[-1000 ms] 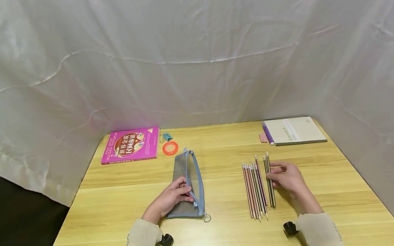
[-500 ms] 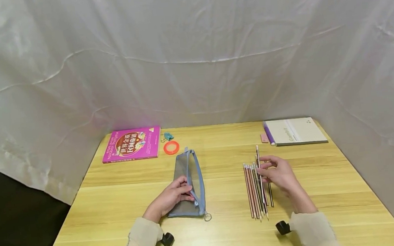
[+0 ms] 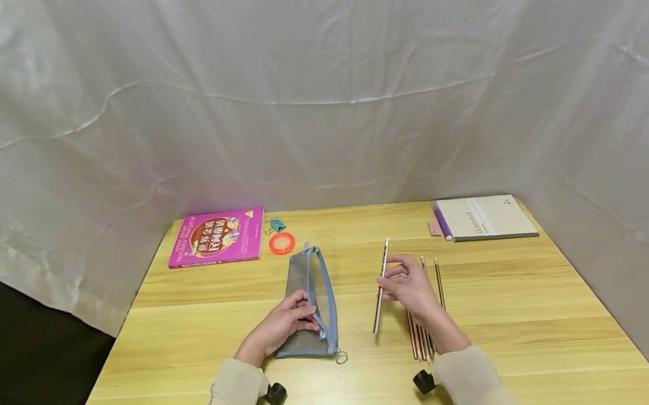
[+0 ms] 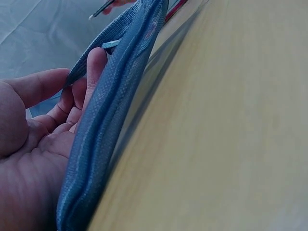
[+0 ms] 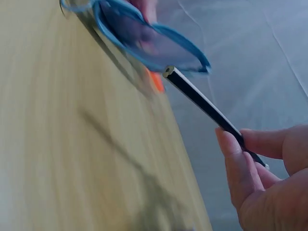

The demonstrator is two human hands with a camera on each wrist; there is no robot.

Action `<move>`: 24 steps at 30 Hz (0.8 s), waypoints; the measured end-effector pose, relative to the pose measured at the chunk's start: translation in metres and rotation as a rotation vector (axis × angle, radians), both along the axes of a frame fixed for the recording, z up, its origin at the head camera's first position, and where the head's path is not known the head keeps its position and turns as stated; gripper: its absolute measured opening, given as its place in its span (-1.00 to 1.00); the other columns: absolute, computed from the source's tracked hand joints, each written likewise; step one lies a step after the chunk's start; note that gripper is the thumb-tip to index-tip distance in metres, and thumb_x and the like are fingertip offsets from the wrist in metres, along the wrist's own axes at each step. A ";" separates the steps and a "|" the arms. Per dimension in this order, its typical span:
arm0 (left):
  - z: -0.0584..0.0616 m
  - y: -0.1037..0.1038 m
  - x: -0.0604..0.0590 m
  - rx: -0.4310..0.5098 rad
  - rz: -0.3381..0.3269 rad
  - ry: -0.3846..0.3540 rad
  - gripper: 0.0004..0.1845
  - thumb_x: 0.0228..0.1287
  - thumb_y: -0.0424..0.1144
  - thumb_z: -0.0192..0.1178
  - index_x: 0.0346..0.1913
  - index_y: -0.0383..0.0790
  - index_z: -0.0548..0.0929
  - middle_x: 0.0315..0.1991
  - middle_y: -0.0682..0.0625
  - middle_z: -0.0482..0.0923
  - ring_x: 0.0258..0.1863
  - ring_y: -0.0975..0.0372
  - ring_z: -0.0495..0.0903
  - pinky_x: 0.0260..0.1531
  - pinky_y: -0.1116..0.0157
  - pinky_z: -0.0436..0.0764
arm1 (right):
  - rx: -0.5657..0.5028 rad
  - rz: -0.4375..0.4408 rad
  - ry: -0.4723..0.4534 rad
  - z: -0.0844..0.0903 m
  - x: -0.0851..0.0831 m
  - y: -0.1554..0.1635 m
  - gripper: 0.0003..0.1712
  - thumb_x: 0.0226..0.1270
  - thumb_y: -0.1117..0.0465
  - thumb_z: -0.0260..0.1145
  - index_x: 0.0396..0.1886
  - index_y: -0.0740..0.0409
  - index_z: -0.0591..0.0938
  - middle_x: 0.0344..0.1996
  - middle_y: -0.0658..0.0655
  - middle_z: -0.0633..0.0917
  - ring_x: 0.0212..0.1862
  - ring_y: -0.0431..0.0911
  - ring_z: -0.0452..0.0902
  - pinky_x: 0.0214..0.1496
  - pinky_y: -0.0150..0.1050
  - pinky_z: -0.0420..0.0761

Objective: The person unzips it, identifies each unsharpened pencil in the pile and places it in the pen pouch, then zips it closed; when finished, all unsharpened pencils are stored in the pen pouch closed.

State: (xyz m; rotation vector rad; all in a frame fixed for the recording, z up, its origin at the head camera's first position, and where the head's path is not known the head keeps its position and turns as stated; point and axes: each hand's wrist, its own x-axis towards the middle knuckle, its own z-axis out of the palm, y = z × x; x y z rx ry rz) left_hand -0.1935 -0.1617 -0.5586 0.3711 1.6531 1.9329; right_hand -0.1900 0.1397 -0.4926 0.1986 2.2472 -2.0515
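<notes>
My left hand [image 3: 280, 327] pinches the edge of a blue-grey mesh zip pencil case [image 3: 303, 341], whose mouth gapes toward the right. In the left wrist view, thumb and fingers hold the fabric band [image 4: 103, 41] beside the zip. My right hand [image 3: 411, 285] pinches a dark striped pencil [image 3: 378, 308] near its middle, tilted and raised off the table between the case and the other pencils. Its blunt, unsharpened end [image 5: 169, 72] points toward the case in the right wrist view. Several pencils [image 3: 417, 343] lie side by side under my right wrist, partly hidden; another pencil [image 3: 440, 282] lies just right of them.
Behind the case are an orange tape ring [image 3: 281, 243], a teal binder clip [image 3: 276, 225] and a pink book [image 3: 216, 239]. At the back right lie a pink eraser [image 3: 434, 228], a purple marker [image 3: 442, 220] and a notebook [image 3: 487, 216]. Grey cloth [image 3: 318, 131] hangs around the table.
My right hand has picked a pencil up from the right of the row and carried it left toward the case, tilting it. My left hand stays on the pencil case.
</notes>
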 end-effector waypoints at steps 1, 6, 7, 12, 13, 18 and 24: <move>0.000 0.000 0.000 -0.001 -0.001 0.000 -0.94 0.62 -0.36 -0.05 -0.11 -0.16 0.39 -0.19 -0.06 0.51 -0.21 0.16 0.69 -0.01 0.20 0.75 | -0.010 0.001 0.008 -0.001 0.000 -0.006 -0.37 0.34 0.51 0.36 0.36 0.34 0.39 -0.12 0.21 0.56 -0.27 -0.16 0.66 -0.20 -0.23 0.81; -0.001 -0.001 -0.001 -0.003 -0.010 0.005 -0.96 0.63 -0.34 -0.05 -0.10 -0.19 0.38 -0.18 -0.07 0.51 -0.20 0.15 0.69 -0.01 0.19 0.75 | -0.049 0.007 0.059 -0.007 0.001 -0.036 -0.38 0.31 0.55 0.36 0.32 0.32 0.38 -0.12 0.26 0.54 -0.25 -0.10 0.64 -0.19 -0.19 0.82; -0.001 -0.001 -0.001 -0.003 -0.011 0.005 -0.96 0.63 -0.33 -0.04 -0.09 -0.20 0.37 -0.18 -0.07 0.51 -0.20 0.15 0.69 -0.01 0.19 0.75 | -0.058 0.009 0.066 -0.008 0.000 -0.042 -0.38 0.31 0.56 0.36 0.31 0.32 0.37 -0.13 0.26 0.53 -0.25 -0.10 0.63 -0.19 -0.18 0.82; -0.001 -0.002 0.000 -0.003 -0.002 0.003 -0.92 0.62 -0.29 0.01 -0.07 -0.23 0.37 -0.18 -0.06 0.51 -0.20 0.16 0.69 -0.01 0.20 0.75 | -0.095 0.021 0.087 -0.016 0.000 -0.064 -0.41 0.32 0.57 0.33 0.27 0.29 0.35 -0.15 0.23 0.51 -0.24 -0.09 0.60 -0.16 -0.16 0.82; -0.001 -0.003 -0.001 -0.003 0.000 0.005 -0.92 0.62 -0.28 0.01 -0.06 -0.23 0.37 -0.17 -0.05 0.51 -0.19 0.16 0.69 -0.01 0.20 0.75 | -0.098 0.021 0.086 -0.018 0.000 -0.068 -0.42 0.32 0.57 0.33 0.26 0.28 0.35 -0.15 0.23 0.51 -0.24 -0.09 0.59 -0.16 -0.16 0.82; 0.000 -0.003 -0.001 0.012 0.023 0.000 -0.96 0.63 -0.32 -0.01 -0.04 -0.23 0.38 -0.18 -0.05 0.53 -0.20 0.17 0.69 -0.02 0.22 0.75 | -0.071 0.075 0.103 -0.025 0.003 -0.082 -0.43 0.31 0.55 0.35 0.25 0.29 0.37 -0.14 0.26 0.53 -0.26 -0.08 0.59 -0.18 -0.13 0.82; 0.003 0.005 -0.001 0.036 0.041 0.009 -0.90 0.62 -0.34 -0.01 0.03 -0.30 0.37 -0.13 -0.05 0.52 -0.20 0.19 0.68 -0.04 0.23 0.75 | -0.004 0.117 0.112 -0.030 0.005 -0.091 -0.47 0.32 0.52 0.37 0.25 0.33 0.44 -0.17 0.28 0.59 -0.28 -0.09 0.64 -0.25 -0.17 0.82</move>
